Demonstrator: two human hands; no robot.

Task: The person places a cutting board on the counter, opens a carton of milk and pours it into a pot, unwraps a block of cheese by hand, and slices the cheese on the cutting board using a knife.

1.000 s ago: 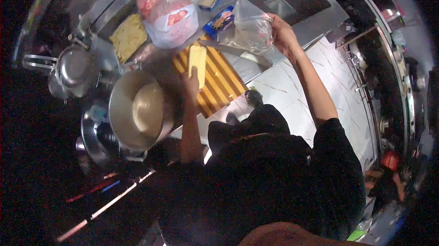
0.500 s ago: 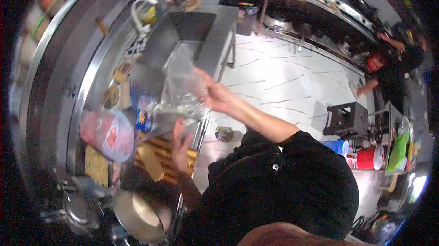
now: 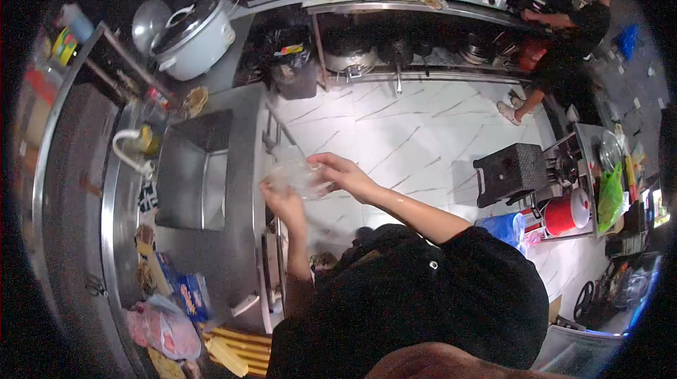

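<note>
A clear plastic bag [image 3: 295,169] is bunched up between my two hands, just past the front edge of the sink counter. My left hand [image 3: 283,204] grips the bag from the near left side. On the other side, my right hand [image 3: 345,176] has curled fingers closed on it. The steel sink [image 3: 211,199] lies left of both hands. Lower left on the counter are a pink-filled plastic bag [image 3: 163,331], a blue packet [image 3: 190,296] and a striped wooden board [image 3: 247,342] with a pale, long piece [image 3: 226,356] on it.
A white faucet [image 3: 127,141] bends over the sink, with a large white rice cooker [image 3: 194,44] behind. Another person [image 3: 571,33] stands by the far stove. A dark stool [image 3: 515,171] and a red-and-white container [image 3: 566,211] stand to the right on the tiled floor.
The view has turned toward the far counter. The plastic bag hung spread from my right hand and is now bunched. My left hand, formerly open over the board, has come up and holds it too.
</note>
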